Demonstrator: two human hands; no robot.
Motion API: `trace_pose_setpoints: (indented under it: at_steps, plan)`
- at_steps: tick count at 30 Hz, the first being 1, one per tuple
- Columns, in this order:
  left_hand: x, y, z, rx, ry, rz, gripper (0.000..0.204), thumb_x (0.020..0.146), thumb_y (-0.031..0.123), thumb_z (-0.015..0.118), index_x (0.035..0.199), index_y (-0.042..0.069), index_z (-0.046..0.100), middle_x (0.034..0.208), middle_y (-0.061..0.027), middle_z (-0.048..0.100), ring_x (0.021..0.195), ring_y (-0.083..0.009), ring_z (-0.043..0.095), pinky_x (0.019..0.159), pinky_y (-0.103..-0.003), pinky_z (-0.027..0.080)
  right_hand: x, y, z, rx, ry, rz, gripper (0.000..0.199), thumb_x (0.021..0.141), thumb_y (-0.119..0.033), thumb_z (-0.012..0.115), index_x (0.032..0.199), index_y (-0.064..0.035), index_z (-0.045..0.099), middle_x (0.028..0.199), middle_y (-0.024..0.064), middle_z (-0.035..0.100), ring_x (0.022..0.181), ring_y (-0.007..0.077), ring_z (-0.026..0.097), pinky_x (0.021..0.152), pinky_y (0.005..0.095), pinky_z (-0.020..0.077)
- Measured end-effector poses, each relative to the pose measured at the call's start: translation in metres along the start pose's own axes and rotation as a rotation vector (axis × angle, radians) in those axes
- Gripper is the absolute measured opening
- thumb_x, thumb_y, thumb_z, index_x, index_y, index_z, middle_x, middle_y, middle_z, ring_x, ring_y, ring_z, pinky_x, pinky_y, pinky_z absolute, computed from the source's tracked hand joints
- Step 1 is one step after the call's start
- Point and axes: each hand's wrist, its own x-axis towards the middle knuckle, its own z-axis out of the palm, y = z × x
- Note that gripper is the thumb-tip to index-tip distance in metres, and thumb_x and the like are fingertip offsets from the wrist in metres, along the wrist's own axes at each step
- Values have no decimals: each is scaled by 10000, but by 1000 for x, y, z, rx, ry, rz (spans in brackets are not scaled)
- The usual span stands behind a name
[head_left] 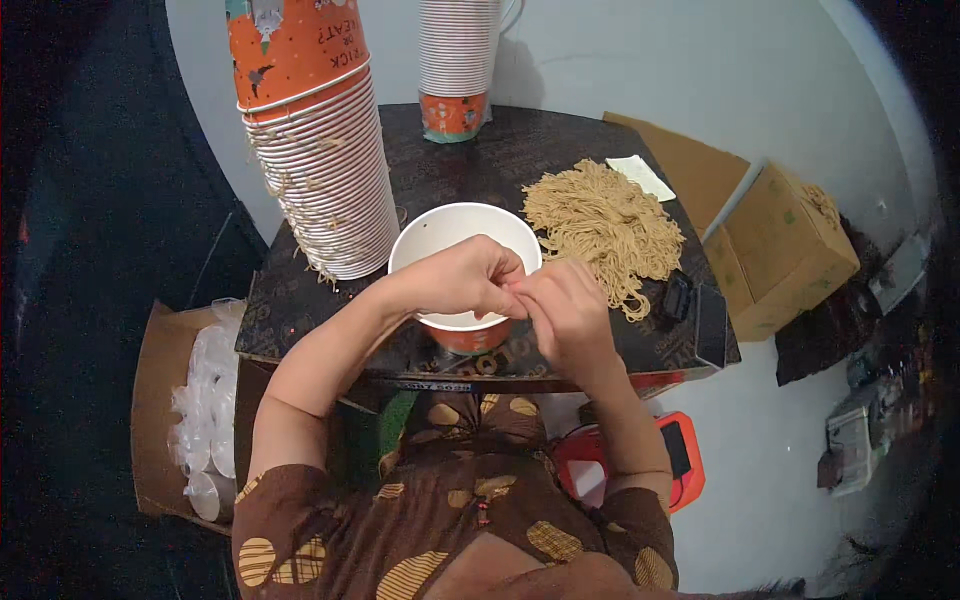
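Note:
A paper bucket [430, 228], white inside and orange outside, stands upright at the table's front. Above its near rim both hands meet, fingertips together. My left hand [470, 275] reaches over the mouth of the bucket with its fingers closed in a pinch. My right hand [570, 312], just right of the rim, is pinched closed against the left fingertips. Whatever lies between the fingers is too small to make out. Right of the bucket is a heap of tan cord [600, 225]. On the left rises a tall stack of nested buckets [325, 190], with cord ends hanging from their rims.
Another bucket stack [455, 60] stands at the back of the dark table [400, 140]. A white paper piece [642, 177] and a small black object [678, 295] lie by the cord. Cardboard boxes [775, 250] flank the right side; a box with plastic-wrapped items [160, 400] is at left.

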Motion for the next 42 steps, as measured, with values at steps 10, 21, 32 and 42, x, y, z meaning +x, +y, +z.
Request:
trace_pose_setpoints:
  at_steps: [10,21,32,42]
  plan:
    - [-5,-9,-14,-157,-2,-17,99,860,75,690,814,6,635,677,20,587,608,-60,532,557,-224,428,3,35,-27,96,-154,8,147,740,-15,662,877,-66,647,836,89,582,831,285,551,778,405,418]
    - [-1,-12,-15,-251,-62,-2,114,869,91,703,824,7,640,706,11,608,618,-58,546,570,-217,442,0,3,-3,54,-45,81,299,724,-23,703,1012,-68,639,924,86,582,900,269,570,842,402,378]
    - [8,-9,-11,-256,-31,0,41,809,10,642,803,1,603,694,-18,593,606,-82,547,551,-226,441,-14,3,16,29,117,139,183,742,5,706,887,-71,623,859,94,574,821,299,570,764,409,418]
    - [10,-9,-8,-194,-12,-45,55,797,-12,659,798,-6,604,708,-33,612,635,-96,565,577,-241,455,-25,-6,23,75,145,145,173,763,5,705,909,-61,641,864,101,571,802,291,568,738,399,431]
